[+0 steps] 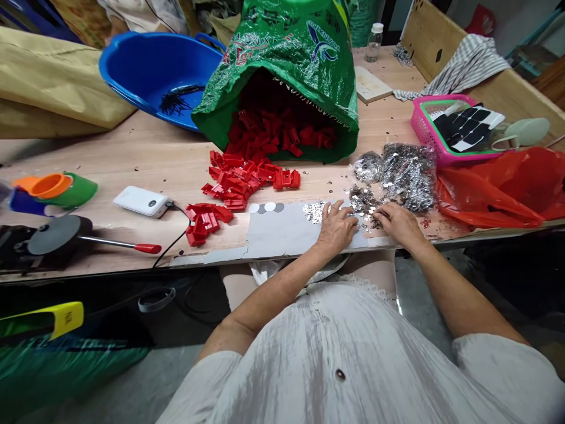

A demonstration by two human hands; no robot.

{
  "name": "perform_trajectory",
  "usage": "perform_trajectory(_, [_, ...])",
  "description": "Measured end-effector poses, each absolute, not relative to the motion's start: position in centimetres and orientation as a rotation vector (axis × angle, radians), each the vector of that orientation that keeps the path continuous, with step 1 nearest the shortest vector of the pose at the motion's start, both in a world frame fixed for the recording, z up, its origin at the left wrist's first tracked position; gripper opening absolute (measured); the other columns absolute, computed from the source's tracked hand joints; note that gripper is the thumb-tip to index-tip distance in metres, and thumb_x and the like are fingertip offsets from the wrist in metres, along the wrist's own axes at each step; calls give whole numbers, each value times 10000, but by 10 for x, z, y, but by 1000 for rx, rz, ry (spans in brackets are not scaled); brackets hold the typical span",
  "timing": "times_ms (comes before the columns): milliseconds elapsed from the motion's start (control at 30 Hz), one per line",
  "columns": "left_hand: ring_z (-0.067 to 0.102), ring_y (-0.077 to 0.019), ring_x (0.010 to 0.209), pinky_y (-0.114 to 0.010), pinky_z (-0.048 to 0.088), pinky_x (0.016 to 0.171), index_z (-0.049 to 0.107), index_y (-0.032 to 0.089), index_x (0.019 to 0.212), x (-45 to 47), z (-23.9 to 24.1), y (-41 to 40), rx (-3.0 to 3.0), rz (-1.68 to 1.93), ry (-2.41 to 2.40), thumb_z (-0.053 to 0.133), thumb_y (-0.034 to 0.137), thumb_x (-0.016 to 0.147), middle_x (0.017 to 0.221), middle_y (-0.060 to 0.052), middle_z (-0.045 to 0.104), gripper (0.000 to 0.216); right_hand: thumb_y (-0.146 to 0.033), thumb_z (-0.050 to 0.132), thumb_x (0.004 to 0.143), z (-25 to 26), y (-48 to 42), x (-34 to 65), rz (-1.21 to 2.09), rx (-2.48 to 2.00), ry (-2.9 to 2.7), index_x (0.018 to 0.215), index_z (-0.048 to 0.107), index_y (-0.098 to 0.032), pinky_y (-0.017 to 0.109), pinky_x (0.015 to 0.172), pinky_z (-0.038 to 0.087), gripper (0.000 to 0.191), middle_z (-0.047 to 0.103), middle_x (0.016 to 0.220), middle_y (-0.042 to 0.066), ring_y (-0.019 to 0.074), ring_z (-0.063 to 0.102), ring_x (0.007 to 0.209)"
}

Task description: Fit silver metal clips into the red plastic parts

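Observation:
My left hand (337, 228) lies on the grey sheet (282, 232) at the table's front edge. Its fingers are spread, the tips at a scatter of small shiny metal pieces (312, 212). To its right, my right hand (401, 225) has thumb and forefinger pinched together at the edge of a darker pile of small metal pieces (362, 200). What lies in that pinch, if anything, is too small to make out. Behind the pile sit a clear bag of metal pieces (408, 174) and a smaller clear bag (368, 166). Round discs (269, 207) line the sheet's back left edge.
Red plastic parts (238, 179) spill from a green woven sack (300, 53). Leftward are a blue basin (150, 70), a white power bank (142, 202) with a cable, and a red-tipped lever (145, 248). A pink basket (424, 129) and red plastic bag (498, 188) stand right.

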State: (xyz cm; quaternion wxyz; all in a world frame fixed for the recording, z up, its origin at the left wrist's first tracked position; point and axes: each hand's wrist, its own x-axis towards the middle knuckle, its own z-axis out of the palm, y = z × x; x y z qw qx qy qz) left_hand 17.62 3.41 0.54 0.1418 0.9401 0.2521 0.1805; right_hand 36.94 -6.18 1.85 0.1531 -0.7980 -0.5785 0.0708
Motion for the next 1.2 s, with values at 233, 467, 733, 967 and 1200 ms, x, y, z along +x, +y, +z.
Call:
perform_trajectory(233, [413, -305, 1394, -569, 234, 1191, 722, 281, 1056, 183, 3, 35, 2718, 532, 739, 577, 272, 922, 1230, -44, 668, 197, -255, 518, 912, 17, -82, 374, 302, -2196, -1593, 1028, 689, -236, 358, 858, 466, 207, 703, 1028, 73, 240, 639, 956])
perform_trajectory(467, [365, -310, 1423, -575, 217, 1190, 709, 286, 1088, 193, 2, 30, 2753, 539, 624, 555, 293, 932, 1301, -44, 634, 220, -253, 557, 885, 15, -95, 367, 309, -2130, -1590, 1052, 671, -240, 370, 851, 486, 203, 703, 1032, 67, 243, 644, 942])
perform_trajectory(733, [359, -293, 1431, -568, 208, 1194, 696, 306, 1110, 196, 3, 24, 2763, 484, 605, 510, 248, 948, 1303, -38, 628, 253, -235, 526, 908, 11, -95, 365, 340, -2072, -1680, 1180, 654, -261, 408, 926, 489, 301, 666, 1216, 83, 264, 611, 1124])
perform_trajectory(967, [342, -316, 1444, -598, 180, 1201, 733, 271, 984, 206, 5, 22, 2764, 468, 567, 498, 271, 957, 1257, -38, 651, 236, -262, 542, 901, 15, -96, 362, 362, -2018, -1608, 1019, 659, -237, 359, 824, 484, 169, 701, 1003, 63, 239, 641, 943])
perform_trajectory(1200, [339, -321, 1449, -599, 184, 1203, 733, 255, 953, 205, 5, 21, 2781, 482, 534, 501, 254, 953, 1260, -48, 647, 233, -310, 548, 914, 15, -110, 367, 381, -1984, -1505, 991, 672, -248, 324, 784, 476, 159, 734, 959, 34, 208, 667, 862])
